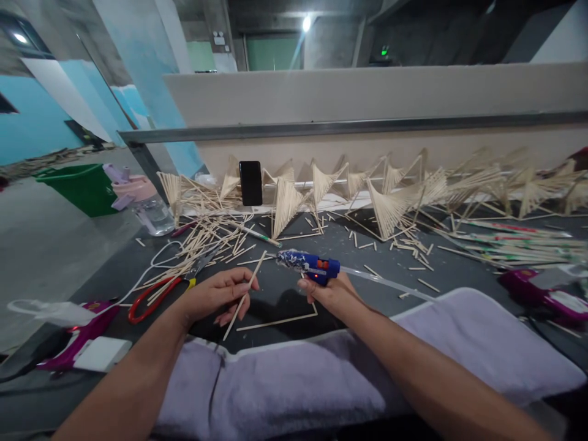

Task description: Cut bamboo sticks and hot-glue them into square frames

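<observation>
My left hand (pixel 229 293) pinches a thin wooden stick (pixel 242 302) that slants up to the right. In my right hand (pixel 331 293) is a blue hot glue gun (pixel 316 264), its whitish, smeared nozzle pointing left. The nozzle tip is close to the stick's upper end; whether they touch I cannot tell. A clear glue stick (pixel 386 283) trails from the gun's back. Below the hands, on the dark table, sticks joined in an angled corner (pixel 278 322) lie flat, partly hidden by my right hand.
Red-handled scissors (pixel 154 300) and a pile of loose sticks (pixel 209 236) lie left. Twisted stick structures (pixel 287 205) line the back beside an upright phone (pixel 250 184). A water bottle (pixel 149 208) and purple power strips (pixel 544 297) flank the area. A lavender cloth (pixel 285 386) covers the front edge.
</observation>
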Available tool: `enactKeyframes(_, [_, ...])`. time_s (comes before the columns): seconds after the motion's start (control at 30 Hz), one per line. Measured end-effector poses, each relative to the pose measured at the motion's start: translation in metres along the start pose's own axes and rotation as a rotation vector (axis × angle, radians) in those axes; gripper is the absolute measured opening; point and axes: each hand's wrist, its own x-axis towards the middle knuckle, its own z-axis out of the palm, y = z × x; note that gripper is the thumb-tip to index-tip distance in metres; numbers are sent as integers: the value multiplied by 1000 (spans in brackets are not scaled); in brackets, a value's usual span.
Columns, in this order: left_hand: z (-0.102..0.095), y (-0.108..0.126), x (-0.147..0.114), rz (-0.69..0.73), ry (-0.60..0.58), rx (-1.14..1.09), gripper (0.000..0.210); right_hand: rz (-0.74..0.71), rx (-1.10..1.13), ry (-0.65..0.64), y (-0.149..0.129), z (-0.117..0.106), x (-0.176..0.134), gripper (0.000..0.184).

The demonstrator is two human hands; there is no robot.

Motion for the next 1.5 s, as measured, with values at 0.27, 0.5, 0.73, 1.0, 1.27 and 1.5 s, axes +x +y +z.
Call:
enactKeyframes(0.27, [0,0,-1,-7,7,21,24,-15,-54,23,5,0,1,35])
enactKeyframes(0.5, [-1,0,-1,-8,2,45,24,-2,-74,37,5,1,1,37])
enactKeyframes(0.73, [-2,0,0,3,-37,65,26,5,-115,15,3,0,3,38])
enactKeyframes(1.0, [-3,1,-1,2,26,31,25,-24,0,39,1,-1,4,30])
enactKeyframes(1.27, [-4,-1,2,2,-9,53,25,9,36,18,1,0,3,30])
enactKeyframes(1.5, [-5,-3,4,-3,-23,59,26,3,122,17,7,2,4,33])
